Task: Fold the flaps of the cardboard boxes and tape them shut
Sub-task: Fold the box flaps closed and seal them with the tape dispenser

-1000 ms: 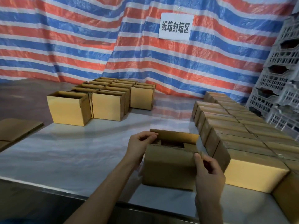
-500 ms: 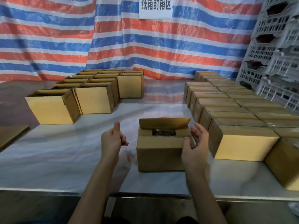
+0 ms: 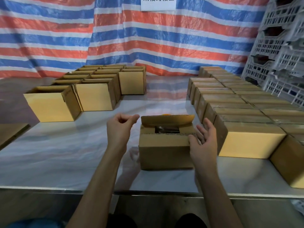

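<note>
Cardboard box (image 3: pixel 164 150) in the middle of the table (image 3: pixel 65 153), near the front edge, not yet closed: far flap (image 3: pixel 166 120) standing up and leaning a little toward the person, top only partly covered, something dark visible through the gap.

Right hand (image 3: pixel 204 142) at the right front corner of the box, thumb pressing on the top edge, other fingers straight and spread beside the right wall, so the grip apart. Left hand (image 3: pixel 119 129) raised just left of the box, not touching it; grip together, fingers curled in, thumb tip against the forefinger, nothing seen between them.

To the left and farther back, a group of open boxes (image 3: pixel 49 104) with flaps up. To the right, rows of closed boxes (image 3: pixel 246 140) packed side by side, the nearest just beside the right hand.

Behind all, a striped tarpaulin (image 3: pixel 148 46) in red, blue and white, with a white sign (image 3: pixel 158 4) cut by the top of the frame, and stacked grey plastic crates (image 3: pixel 283 55) at the far right.
</note>
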